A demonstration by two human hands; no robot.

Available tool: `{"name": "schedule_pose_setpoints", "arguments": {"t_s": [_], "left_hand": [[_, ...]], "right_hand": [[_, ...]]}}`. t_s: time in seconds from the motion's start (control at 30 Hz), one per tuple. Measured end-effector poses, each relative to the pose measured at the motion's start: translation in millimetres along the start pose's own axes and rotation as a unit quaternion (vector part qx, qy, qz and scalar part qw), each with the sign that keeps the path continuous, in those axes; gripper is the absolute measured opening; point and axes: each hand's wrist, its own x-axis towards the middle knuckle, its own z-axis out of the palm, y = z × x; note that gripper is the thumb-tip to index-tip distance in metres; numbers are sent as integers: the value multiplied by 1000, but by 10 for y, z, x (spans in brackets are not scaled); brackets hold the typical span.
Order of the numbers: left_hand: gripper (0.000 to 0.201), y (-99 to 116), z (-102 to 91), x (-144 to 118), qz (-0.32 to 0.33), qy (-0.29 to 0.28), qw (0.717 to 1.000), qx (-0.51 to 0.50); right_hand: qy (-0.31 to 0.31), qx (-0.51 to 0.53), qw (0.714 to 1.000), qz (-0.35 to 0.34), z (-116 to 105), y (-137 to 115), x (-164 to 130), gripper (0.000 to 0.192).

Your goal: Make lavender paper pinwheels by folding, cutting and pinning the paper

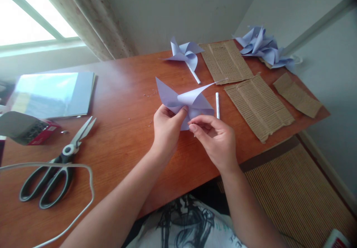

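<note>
A lilac paper pinwheel (pixel 192 95) without a stick is held above the table, its blades curled. My left hand (pixel 167 127) grips its near side, thumb pressed on top of the paper near the centre. Close beside the near edge of the pinwheel, my right hand (pixel 214 138) is closed in a pinch of thumb and forefinger. Whatever lies between those fingertips is too small to make out. Just beyond my right hand lies a white rolled-paper stick (pixel 217 105). Farther back rests a pinwheel on a stick (pixel 185 52).
Cardboard pieces (pixel 259 104) lie at right, with a pile of pinwheels (pixel 262 47) behind them. Scissors (pixel 65 158) lie part-open at left under a white cable (pixel 92 188). Nearby are an open box of small metal pieces (pixel 30 129) and a book (pixel 55 93).
</note>
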Motion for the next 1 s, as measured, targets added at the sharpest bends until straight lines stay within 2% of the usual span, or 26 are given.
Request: {"name": "schedule_pose_setpoints", "arguments": {"t_s": [0.2,0.43,0.57,0.77,1.0], "left_hand": [[18,0,1,1,-5,3,1000,-9],[18,12,-2,-3,-7,7,1000,-1],[20,22,8,-2,-12,8,1000,-4],[20,23,7,1,-14,7,1000,-9],[19,22,9,5,-16,8,1000,-4]], "right_hand": [[29,-26,998,-55,-3,-12,23,4],[16,37,999,17,-7,8,-38,10],[25,22,999,5,-19,31,-44,15],[23,-37,997,-61,-66,-1,-27,10],[0,-3,999,-43,-65,3,-75,12]]}}
